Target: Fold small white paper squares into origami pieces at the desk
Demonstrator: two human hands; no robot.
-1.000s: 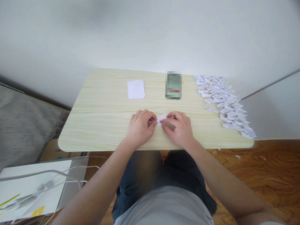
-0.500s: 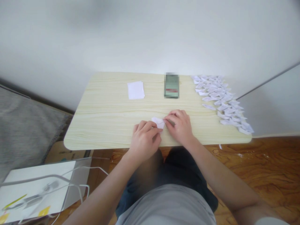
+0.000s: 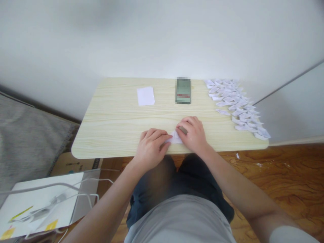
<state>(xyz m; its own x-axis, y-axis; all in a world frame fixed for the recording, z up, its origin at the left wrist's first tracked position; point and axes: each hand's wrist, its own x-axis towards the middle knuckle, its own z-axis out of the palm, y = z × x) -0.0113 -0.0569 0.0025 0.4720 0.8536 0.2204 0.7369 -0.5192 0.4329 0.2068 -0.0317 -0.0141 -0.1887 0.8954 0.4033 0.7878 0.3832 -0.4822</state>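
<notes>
A small piece of folded white paper [image 3: 175, 139] lies near the front edge of the table, between my two hands. My left hand [image 3: 153, 145] grips its left side, the thumb and fingers closed on the edge. On the other side my right hand [image 3: 192, 133] pinches the paper's right part, with the fingers bent and the thumb against it. A peak of folded paper shows between the fingertips; the rest is covered by my hands.
A stack of square white paper [image 3: 145, 96] lies at the back of the pale wooden table [image 3: 111, 118]. Right of it is a pixelated, phone-shaped object [image 3: 183, 90]. Many folded paper boats [image 3: 240, 108] fill the right end. A box with cables [image 3: 45, 206] stands below left.
The paper has turned, and its folded peak now points away from me with a straight edge along the front. My left hand has shifted slightly left, its fingers now on the paper's left end.
</notes>
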